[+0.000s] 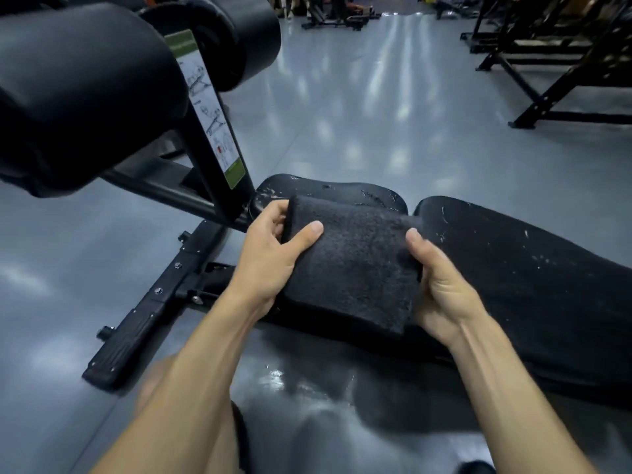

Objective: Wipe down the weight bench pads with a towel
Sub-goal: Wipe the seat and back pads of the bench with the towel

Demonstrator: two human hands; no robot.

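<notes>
The left hand [273, 254] and right hand [441, 285] each pinched one edge of a folded towel [352, 268], thumbs on top, holding it just above the seat pad [328, 191]. The towel was dark, fuzzy and squarish; both pads [533, 268] were black and flecked white. A white-and-green label [212, 111] on the post carried exercise drawings, its writing unreadable.
</notes>
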